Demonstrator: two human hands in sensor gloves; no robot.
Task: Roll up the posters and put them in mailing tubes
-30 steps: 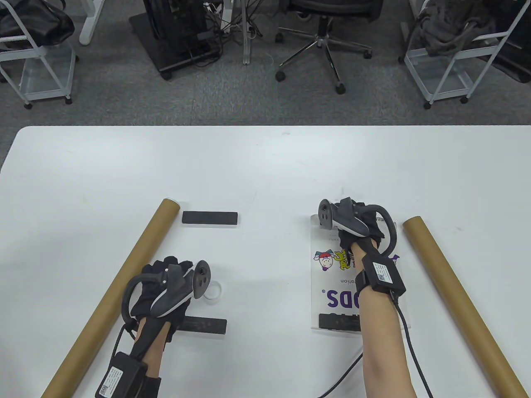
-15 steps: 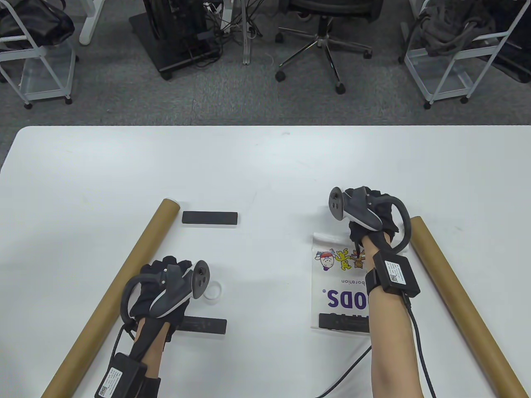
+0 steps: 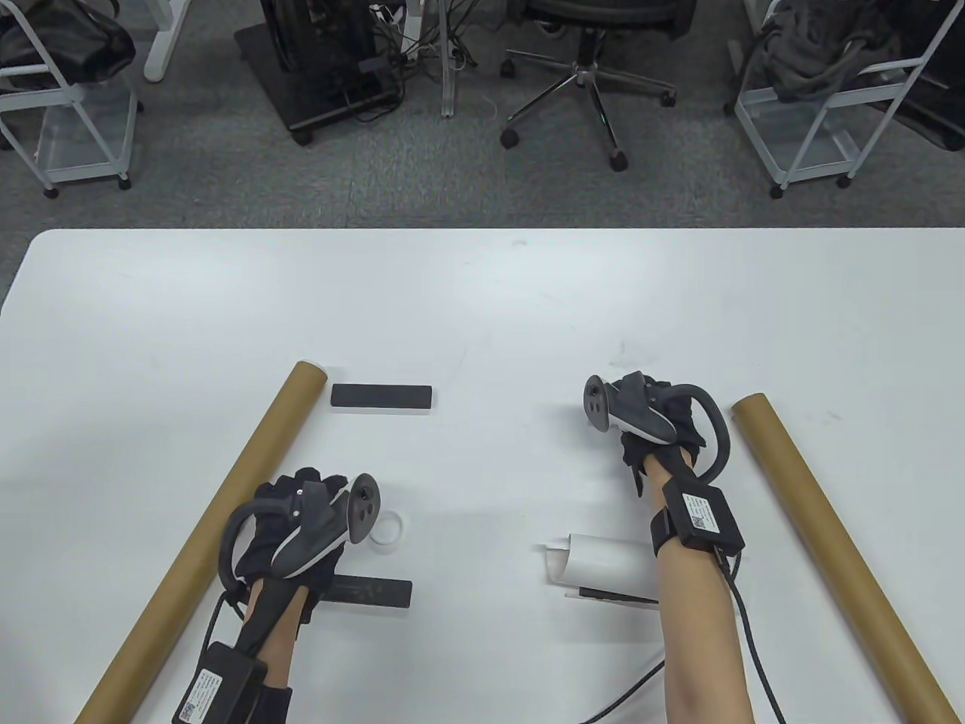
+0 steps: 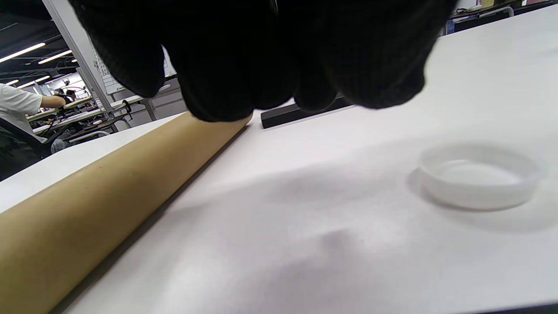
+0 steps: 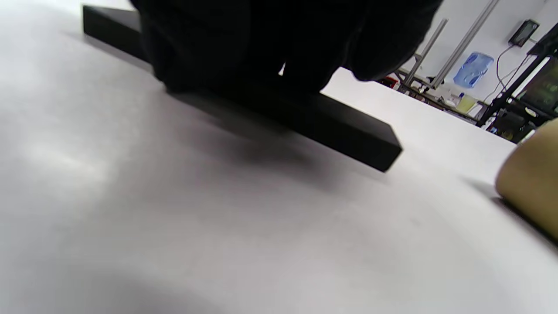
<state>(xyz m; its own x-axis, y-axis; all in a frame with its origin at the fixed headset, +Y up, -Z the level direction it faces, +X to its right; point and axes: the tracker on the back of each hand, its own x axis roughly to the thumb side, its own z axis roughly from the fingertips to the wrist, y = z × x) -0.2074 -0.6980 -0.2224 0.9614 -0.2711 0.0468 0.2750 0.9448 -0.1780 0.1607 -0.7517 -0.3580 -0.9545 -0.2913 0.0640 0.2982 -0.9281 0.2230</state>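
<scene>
The poster (image 3: 603, 562) lay loosely curled near the tabletop's (image 3: 482, 302) front edge, outside either mailing tube (image 3: 829, 543). The right hand (image 3: 648, 422) rested on a black bar (image 5: 340, 126), grip unclear. The left hand (image 3: 294, 520) hung idle, holding nothing. Tightening and tubing remained.

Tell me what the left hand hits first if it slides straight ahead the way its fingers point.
Probably nothing: the left hand points up the bare table, between the left tube and the far black bar. Its exact heading is hard to judge.
</scene>
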